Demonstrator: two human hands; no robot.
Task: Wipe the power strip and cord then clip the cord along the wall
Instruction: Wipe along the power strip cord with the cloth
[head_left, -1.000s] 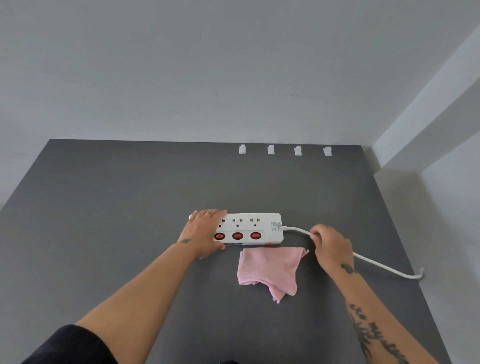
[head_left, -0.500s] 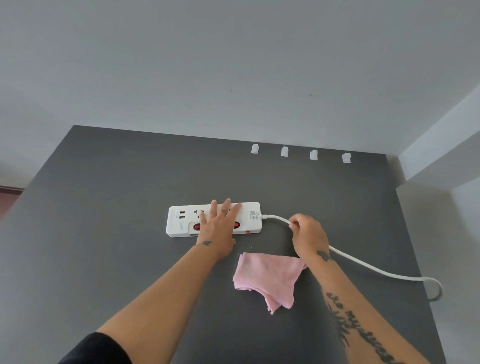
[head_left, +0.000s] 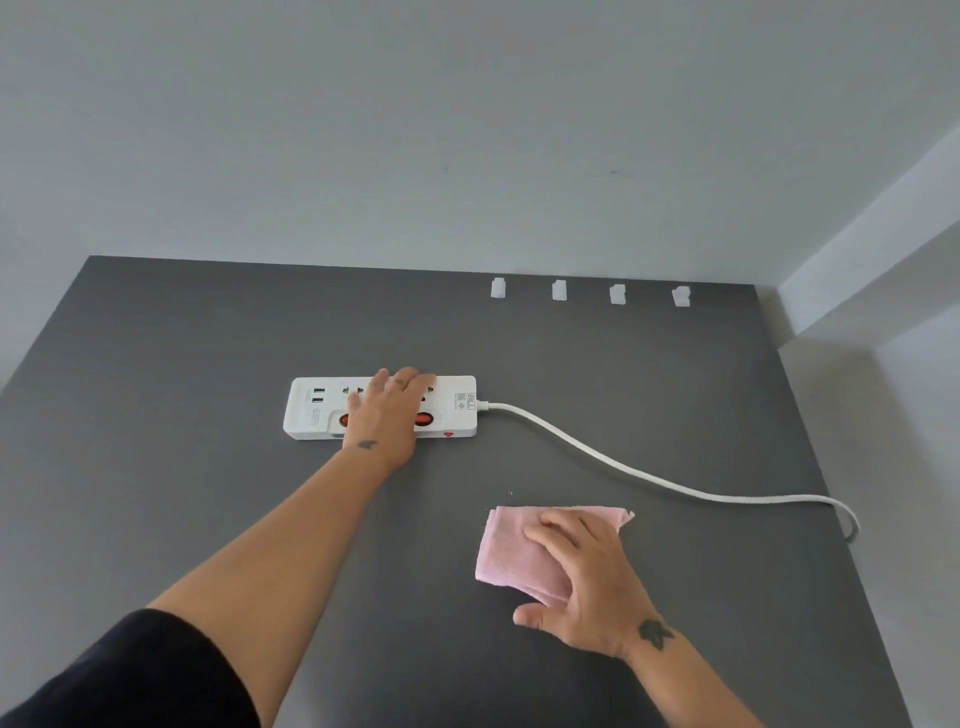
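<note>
Along the wall (head_left: 467, 156) — four white clips (head_left: 559, 291), cord (head_left: 623, 470) well apart

White power strip (head_left: 311, 410) lies flat, cord (head_left: 769, 499) curving right; pink cloth (head_left: 509, 556) folded nearby.

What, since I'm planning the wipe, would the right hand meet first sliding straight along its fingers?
The right hand, on the cloth, would probably reach the power strip beside the left hand, across bare table.
</note>
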